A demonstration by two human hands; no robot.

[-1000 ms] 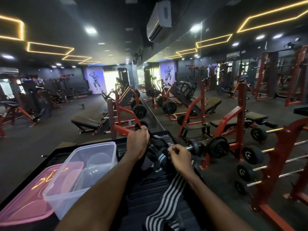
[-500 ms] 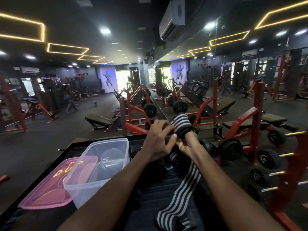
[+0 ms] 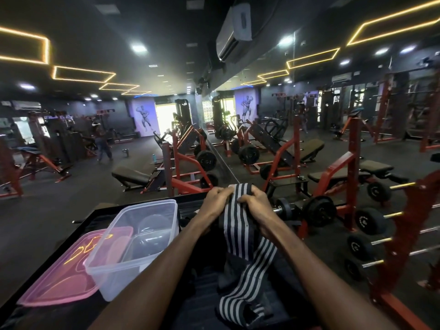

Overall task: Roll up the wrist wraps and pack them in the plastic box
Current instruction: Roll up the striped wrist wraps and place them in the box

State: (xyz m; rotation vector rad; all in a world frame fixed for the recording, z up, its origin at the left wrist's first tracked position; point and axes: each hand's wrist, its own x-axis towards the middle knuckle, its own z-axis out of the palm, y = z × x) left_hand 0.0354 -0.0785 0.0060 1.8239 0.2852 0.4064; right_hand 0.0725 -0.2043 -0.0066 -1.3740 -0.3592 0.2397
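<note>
A black wrist wrap with grey stripes [image 3: 234, 225] hangs from both hands over the dark bench. Its top end is curled into a small roll between my fingers, and its long tail drops down to the bench, folding near the bottom edge. My left hand [image 3: 217, 200] grips the left side of the roll. My right hand [image 3: 256, 202] grips the right side, fingers curled over the fabric. The clear plastic box [image 3: 133, 263] stands open to the left of my left forearm. Its pink lid [image 3: 59, 279] lies flat beside it.
The box and lid rest on a black ribbed surface [image 3: 204, 296]. More dark fabric [image 3: 188, 217] lies beyond the box. A red rack with dumbbells [image 3: 366, 246] stands close on the right. Benches and machines fill the floor ahead, and a person [image 3: 102, 144] stands far left.
Both hands have lifted the wrap's end off the bench and curled it over. The roll now sits between both hands, held higher than a second ago.
</note>
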